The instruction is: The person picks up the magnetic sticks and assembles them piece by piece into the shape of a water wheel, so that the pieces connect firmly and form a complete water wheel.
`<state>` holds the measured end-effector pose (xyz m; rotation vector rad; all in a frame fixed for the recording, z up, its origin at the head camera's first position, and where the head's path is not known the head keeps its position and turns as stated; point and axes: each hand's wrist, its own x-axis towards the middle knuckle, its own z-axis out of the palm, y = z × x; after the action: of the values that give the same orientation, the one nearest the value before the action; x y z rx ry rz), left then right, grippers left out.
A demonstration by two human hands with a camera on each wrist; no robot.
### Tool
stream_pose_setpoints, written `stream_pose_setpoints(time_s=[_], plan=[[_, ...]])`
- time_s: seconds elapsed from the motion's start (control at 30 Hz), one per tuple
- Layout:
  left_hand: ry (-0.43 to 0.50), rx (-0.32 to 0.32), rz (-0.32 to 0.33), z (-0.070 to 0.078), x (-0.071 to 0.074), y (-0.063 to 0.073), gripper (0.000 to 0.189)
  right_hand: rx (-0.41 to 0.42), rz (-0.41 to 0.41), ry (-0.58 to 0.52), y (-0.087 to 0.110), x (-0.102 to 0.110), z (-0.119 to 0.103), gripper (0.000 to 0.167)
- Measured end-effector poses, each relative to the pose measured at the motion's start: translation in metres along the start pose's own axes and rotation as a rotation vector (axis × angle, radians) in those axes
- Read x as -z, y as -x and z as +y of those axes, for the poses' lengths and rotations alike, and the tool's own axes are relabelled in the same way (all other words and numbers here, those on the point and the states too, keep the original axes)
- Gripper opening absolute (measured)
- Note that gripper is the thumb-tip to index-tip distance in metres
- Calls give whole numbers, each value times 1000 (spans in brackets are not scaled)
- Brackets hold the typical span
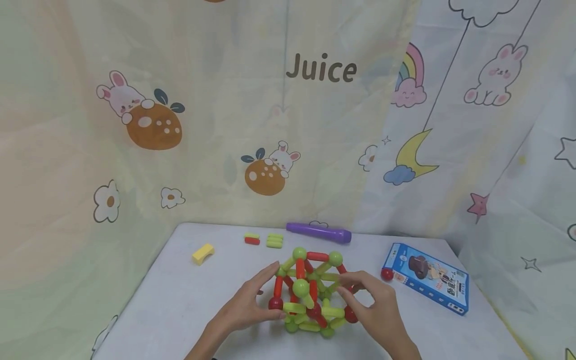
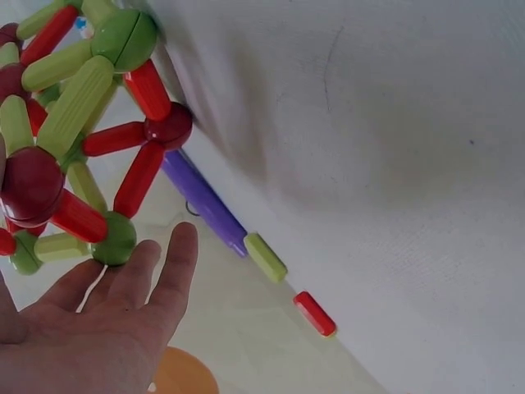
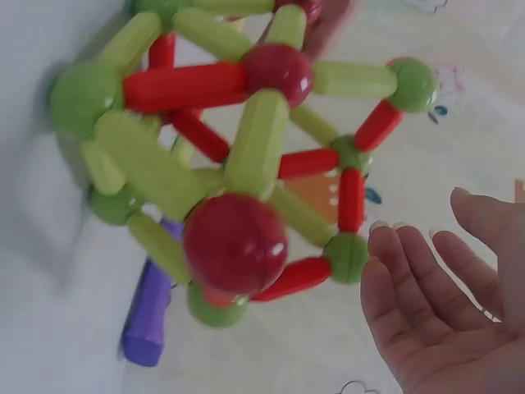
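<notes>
A cage-like ball-and-stick toy structure (image 1: 300, 288) stands low at the tabletop's front middle, built from green and dark red balls joined by green and red sticks. My left hand (image 1: 247, 302) holds its left side, the thumb by a lower dark red ball and the fingers by an upper green ball (image 2: 115, 238). On the other side is my right hand (image 1: 375, 302), fingers loosely bent close to the structure. In the right wrist view, a small gap shows between those fingertips and the nearest green ball (image 3: 346, 257), with nothing in the hand.
Behind the structure lie a purple stick-like rod (image 1: 318, 233), several loose green sticks (image 1: 274, 241) and a red stick (image 1: 252, 241). A yellow arch block (image 1: 203, 254) is at the left. A blue box (image 1: 427, 277) lies at the right beside a dark red ball (image 1: 387, 274).
</notes>
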<state>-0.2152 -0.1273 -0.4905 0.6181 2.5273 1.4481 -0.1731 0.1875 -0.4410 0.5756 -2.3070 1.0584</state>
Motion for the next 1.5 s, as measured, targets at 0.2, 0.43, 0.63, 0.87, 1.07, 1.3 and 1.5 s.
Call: stream_pose_setpoints(time_s=[0.2,0.43,0.63,0.87,1.07,1.3,1.5], plan=[[-6,4,3,1,0,3,105,-54,21,20,0,5,19,31],[-13,-12,9,2,-1,3,106,-137,34,61,1,-2,36,42],[-19,-12,11,3,0,4,106,-295,-73,73,1,-11,49,44],[-26,-12,9,3,0,3,105,-332,-100,82,3,-15,57,40],[-27,-20,-5,2,3,2,104,-346,-167,43,9,-16,57,53],[49,-54,-21,-15,27,-17,73,-326,-162,24,12,-16,58,52],[-263,105,286,-55,53,-64,49,-309,-155,-2,13,-19,62,52]])
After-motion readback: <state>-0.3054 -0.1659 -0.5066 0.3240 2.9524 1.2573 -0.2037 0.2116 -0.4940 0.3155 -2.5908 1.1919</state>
